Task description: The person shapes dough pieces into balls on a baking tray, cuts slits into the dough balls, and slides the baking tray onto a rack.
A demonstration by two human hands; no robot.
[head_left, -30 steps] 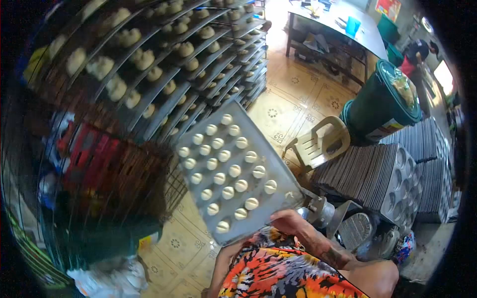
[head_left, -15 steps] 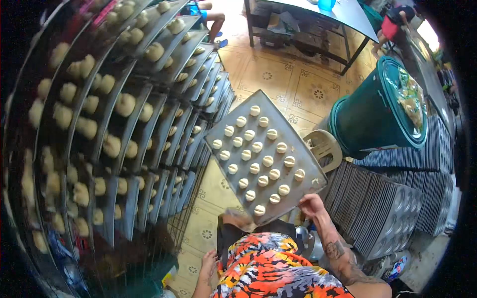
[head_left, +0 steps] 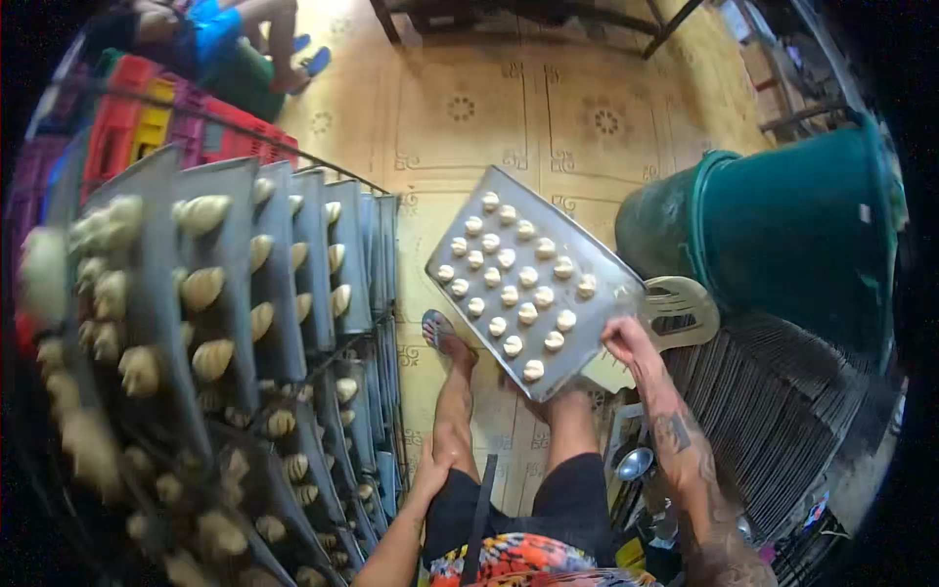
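Observation:
A metal baking tray (head_left: 611, 293) with several rows of small creased dough pieces (head_left: 528, 277) is held out in front of my legs. My right hand (head_left: 629, 342) grips its near right edge, thumb and fingers closed on the rim. Against my left leg, near the knee, rests my left hand (head_left: 430, 474), empty, with its fingers laid along the leg. Beside it on the left stands a tall rack (head_left: 313, 161) filled with slanted trays of larger, pale dough pieces (head_left: 203, 290).
A beige plastic chair (head_left: 693, 311) sits under the tray's right side. Behind it is a big green bin (head_left: 782, 220). Stacked baking pans (head_left: 773, 401) fill the right. Red crates (head_left: 132, 112) and a seated person's leg (head_left: 279, 44) are at upper left. A metal bowl (head_left: 636, 464) lies low.
My view has tipped downward, showing my legs and the floor. My left hand now rests against my left leg. My right hand keeps its hold on the tray.

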